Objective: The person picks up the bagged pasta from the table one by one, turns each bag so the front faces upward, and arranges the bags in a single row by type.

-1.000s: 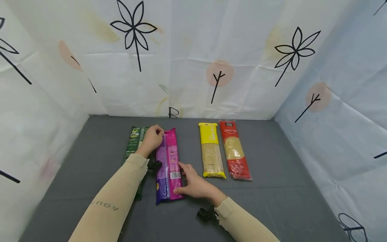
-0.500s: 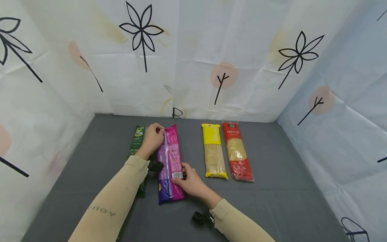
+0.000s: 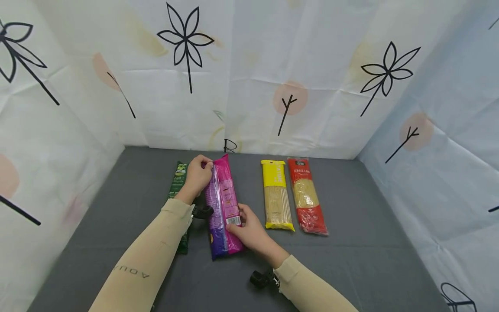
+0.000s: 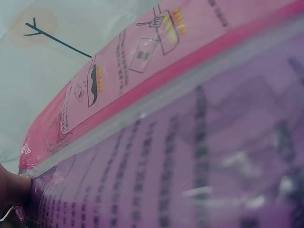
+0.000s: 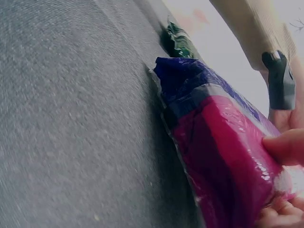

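At the left, the green packet (image 3: 178, 177) lies lengthwise on the grey surface (image 3: 339, 264), partly hidden behind your left hand (image 3: 198, 177) and forearm. That hand's fingers are narrow, pinching the far left corner of the purple-and-pink packet (image 3: 226, 186), which sits between your two hands, just right of the green one. A corner pinch looks like the weaker hold of the two, so let it guide and steady the far end rather than pull hard on the thin film.

The packet appears tilted, its far end up; you cannot tell from these views whether its near end touches the surface. Its seam (image 4: 142, 115) and the barcode (image 3: 234, 221) face you.

Your right hand (image 3: 253, 232) grips the lower right edge, thumb on top near the barcode, the other fingers curled at the side. This grip probably bears more of the weight; hold firmly without squeezing, since the contents may be brittle, and move both hands together so the packet does not bend or twist.

Farther right, well apart from your grip, lie the yellow noodle packet (image 3: 278, 203) and the red noodle packet (image 3: 306, 195); mind your right hand's clearance there.
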A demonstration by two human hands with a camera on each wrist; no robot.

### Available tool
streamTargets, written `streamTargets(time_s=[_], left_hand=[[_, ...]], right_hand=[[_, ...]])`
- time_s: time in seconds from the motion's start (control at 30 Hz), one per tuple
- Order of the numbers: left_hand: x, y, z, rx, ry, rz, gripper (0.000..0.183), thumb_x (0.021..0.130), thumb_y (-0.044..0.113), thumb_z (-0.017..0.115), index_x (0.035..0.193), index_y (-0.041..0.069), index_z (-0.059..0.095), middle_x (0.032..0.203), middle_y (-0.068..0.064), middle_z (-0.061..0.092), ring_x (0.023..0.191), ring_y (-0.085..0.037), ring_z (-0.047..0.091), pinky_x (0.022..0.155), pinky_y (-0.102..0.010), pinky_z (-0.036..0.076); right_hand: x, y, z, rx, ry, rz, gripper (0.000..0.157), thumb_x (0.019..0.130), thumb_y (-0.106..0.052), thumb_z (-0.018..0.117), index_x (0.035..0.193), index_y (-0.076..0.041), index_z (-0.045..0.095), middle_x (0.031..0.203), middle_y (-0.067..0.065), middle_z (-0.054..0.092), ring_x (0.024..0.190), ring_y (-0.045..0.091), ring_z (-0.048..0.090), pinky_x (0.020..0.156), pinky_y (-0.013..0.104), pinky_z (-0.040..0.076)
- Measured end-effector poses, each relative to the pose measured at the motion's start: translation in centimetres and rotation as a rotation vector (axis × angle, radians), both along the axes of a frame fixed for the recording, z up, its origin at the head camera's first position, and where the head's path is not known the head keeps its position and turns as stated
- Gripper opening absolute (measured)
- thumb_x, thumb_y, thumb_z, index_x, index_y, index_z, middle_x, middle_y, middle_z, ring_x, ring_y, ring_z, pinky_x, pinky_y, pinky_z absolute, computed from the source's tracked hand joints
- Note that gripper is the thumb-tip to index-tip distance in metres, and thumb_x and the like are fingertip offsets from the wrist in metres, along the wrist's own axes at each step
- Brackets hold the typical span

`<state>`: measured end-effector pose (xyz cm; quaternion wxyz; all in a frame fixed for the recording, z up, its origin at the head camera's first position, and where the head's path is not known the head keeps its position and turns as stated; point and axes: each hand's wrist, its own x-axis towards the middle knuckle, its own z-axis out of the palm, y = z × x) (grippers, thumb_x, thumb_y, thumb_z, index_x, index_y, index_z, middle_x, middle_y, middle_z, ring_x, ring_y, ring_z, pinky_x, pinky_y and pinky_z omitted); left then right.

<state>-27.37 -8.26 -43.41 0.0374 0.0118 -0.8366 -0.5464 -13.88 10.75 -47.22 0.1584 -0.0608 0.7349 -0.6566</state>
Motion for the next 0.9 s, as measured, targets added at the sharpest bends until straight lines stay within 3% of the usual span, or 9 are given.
streamTargets(time_s=[0.23,0.43,0.63,0.8,0.9], left_hand=[[0.2,0.3,0.4,0.066,0.011,-0.002,0.018,0.103,0.018,0.046,0.111,0.006,0.056,0.11,-0.013,0.052,0.092,-0.028,0.051,0.072,-0.04,0.045],[0.5,0.5,-0.3,0.086,0.071,-0.031,0.018,0.103,0.019,0.048,0.115,0.007,0.054,0.113,-0.013,0.051,0.096,-0.028,0.053,0.076,-0.042,0.048],[1.0,0.9,-0.5,0.092,0.103,-0.021,0.028,0.1,0.021,0.054,0.123,0.005,0.051,0.126,-0.016,0.044,0.11,-0.031,0.048,0.087,-0.047,0.047],[1.8,1.5,-0.5,0.047,0.076,-0.013,0.042,0.099,0.029,0.056,0.134,0.009,0.045,0.135,-0.019,0.025,0.114,-0.034,0.041,0.091,-0.052,0.045],[2.5,1.7,-0.2,0.034,0.061,-0.029,0.047,0.1,0.029,0.054,0.14,0.01,0.039,0.131,-0.021,0.028,0.111,-0.033,0.04,0.089,-0.051,0.045]], right_hand=[[-0.3,0.6,0.6,-0.069,-0.013,-0.018,0.063,0.089,-0.006,0.067,0.144,-0.009,0.036,0.122,0.015,0.055,0.093,0.027,0.066,0.072,0.042,0.057],[0.5,0.8,3.4,-0.063,0.02,-0.022,0.06,0.088,0.001,0.063,0.142,0.0,0.036,0.12,0.022,0.053,0.088,0.028,0.066,0.069,0.042,0.058],[0.7,1.1,5.3,0.021,0.082,-0.009,0.057,0.091,0.002,0.059,0.142,0.0,0.035,0.115,0.022,0.049,0.095,0.032,0.065,0.071,0.041,0.057],[-0.2,1.7,3.9,0.122,0.149,-0.009,0.056,0.092,-0.005,0.061,0.142,-0.007,0.036,0.112,0.014,0.047,0.092,0.026,0.065,0.068,0.038,0.058],[-0.4,2.1,3.8,0.225,0.196,-0.018,0.055,0.091,-0.01,0.063,0.141,-0.012,0.039,0.113,0.01,0.049,0.086,0.02,0.064,0.066,0.035,0.057]])
